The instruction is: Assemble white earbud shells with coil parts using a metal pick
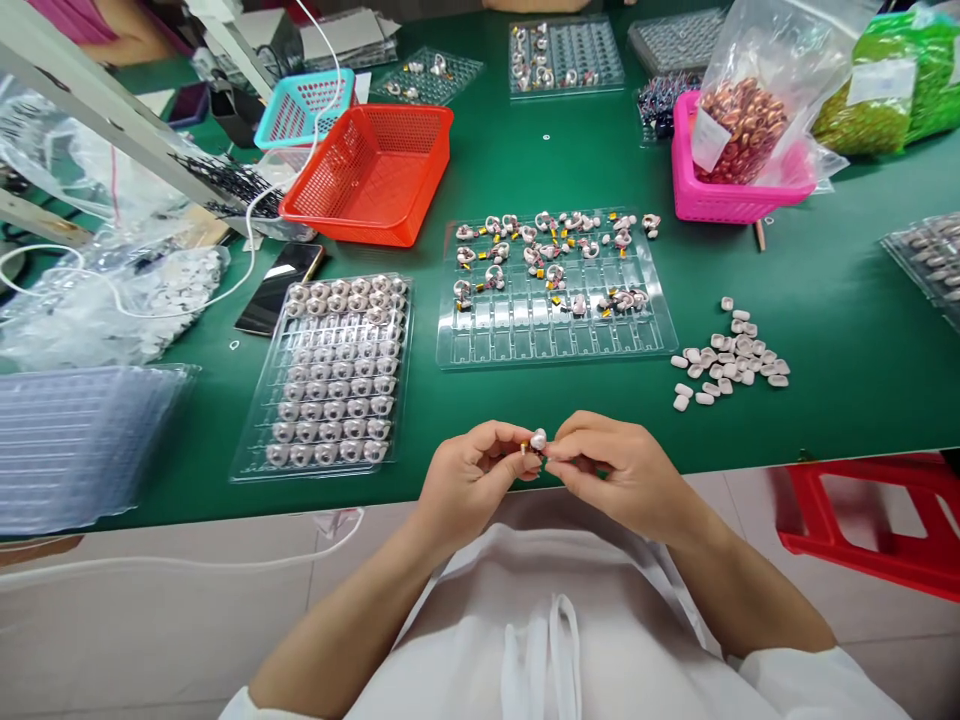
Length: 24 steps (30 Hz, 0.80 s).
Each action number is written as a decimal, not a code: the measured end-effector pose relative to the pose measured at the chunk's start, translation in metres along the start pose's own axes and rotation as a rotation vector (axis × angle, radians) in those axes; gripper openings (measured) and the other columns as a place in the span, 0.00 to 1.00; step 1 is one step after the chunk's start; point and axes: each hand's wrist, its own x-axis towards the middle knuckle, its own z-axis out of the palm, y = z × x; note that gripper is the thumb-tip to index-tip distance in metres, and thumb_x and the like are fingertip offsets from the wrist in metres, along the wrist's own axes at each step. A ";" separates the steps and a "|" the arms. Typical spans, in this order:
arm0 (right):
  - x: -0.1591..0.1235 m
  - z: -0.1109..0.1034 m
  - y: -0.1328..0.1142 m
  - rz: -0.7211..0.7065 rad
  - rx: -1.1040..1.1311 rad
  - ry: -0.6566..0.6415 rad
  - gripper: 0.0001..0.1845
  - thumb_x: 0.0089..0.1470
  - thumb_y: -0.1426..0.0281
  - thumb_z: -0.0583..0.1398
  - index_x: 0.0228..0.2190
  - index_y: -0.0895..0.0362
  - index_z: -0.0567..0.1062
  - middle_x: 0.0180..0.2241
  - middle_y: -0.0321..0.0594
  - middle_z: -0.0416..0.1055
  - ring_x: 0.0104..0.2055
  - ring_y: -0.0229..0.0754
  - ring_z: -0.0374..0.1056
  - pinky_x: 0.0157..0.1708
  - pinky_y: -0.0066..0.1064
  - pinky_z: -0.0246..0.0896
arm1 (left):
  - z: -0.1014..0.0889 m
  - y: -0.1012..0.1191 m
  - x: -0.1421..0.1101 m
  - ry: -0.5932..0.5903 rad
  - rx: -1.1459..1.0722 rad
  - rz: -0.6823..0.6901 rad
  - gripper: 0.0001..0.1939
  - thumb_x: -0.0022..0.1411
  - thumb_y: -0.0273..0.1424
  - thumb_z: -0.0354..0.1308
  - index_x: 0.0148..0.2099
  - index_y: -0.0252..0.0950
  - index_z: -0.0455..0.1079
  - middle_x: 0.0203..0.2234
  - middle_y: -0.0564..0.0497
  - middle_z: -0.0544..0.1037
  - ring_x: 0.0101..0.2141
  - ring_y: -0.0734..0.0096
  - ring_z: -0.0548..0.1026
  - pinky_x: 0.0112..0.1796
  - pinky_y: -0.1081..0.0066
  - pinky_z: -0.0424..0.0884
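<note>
Head view: a small pale part (538,439) with a gold-coloured piece beside it is being held between the two hands, at the near edge of the green bench (600,160). It is being pinched by the fingers of the left hand (469,480), set close together. By the narrowly closed fingers of the right hand (630,470), its other side is being touched; whether anything else is being gripped there cannot be told.

Beyond the hands, small wired assemblies (554,275) are being carried by a clear tray (499,345), mostly in its farther rows. To the left, rows of rounded, shiny shells (335,420) are being held in another clear tray (251,468), near which a phone (277,290) is lying. To the right, small pale caps (742,350) are lying loose in a scattered heap.

Farther back, an orange-red basket (397,215) is standing just beside a turquoise basket (271,122). A bag of copper-coloured pieces (750,115) is being supported by a pink basket (716,203). Below, a red stool (814,535) is being partly hidden by the bench.
</note>
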 end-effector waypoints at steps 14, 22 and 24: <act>-0.004 0.005 0.012 -0.471 -0.391 0.190 0.11 0.54 0.81 0.61 0.40 0.59 0.71 0.33 0.42 0.72 0.32 0.36 0.66 0.33 0.28 0.64 | -0.005 -0.004 0.002 -0.261 -0.543 -0.247 0.17 0.60 0.37 0.64 0.49 0.33 0.72 0.36 0.43 0.82 0.36 0.67 0.82 0.39 0.72 0.80; -0.002 0.004 0.009 -0.617 -0.430 0.116 0.10 0.58 0.78 0.62 0.43 0.63 0.71 0.34 0.45 0.74 0.29 0.37 0.60 0.27 0.31 0.58 | -0.016 0.002 0.007 -0.417 -0.534 -0.413 0.11 0.55 0.32 0.69 0.39 0.31 0.78 0.29 0.48 0.78 0.28 0.74 0.78 0.33 0.74 0.79; 0.000 -0.001 0.005 -0.626 -0.480 0.046 0.09 0.58 0.78 0.61 0.43 0.63 0.71 0.33 0.42 0.75 0.28 0.37 0.59 0.26 0.31 0.55 | -0.018 0.005 0.008 -0.441 -0.510 -0.439 0.11 0.55 0.31 0.68 0.39 0.30 0.79 0.30 0.47 0.78 0.29 0.74 0.78 0.33 0.75 0.79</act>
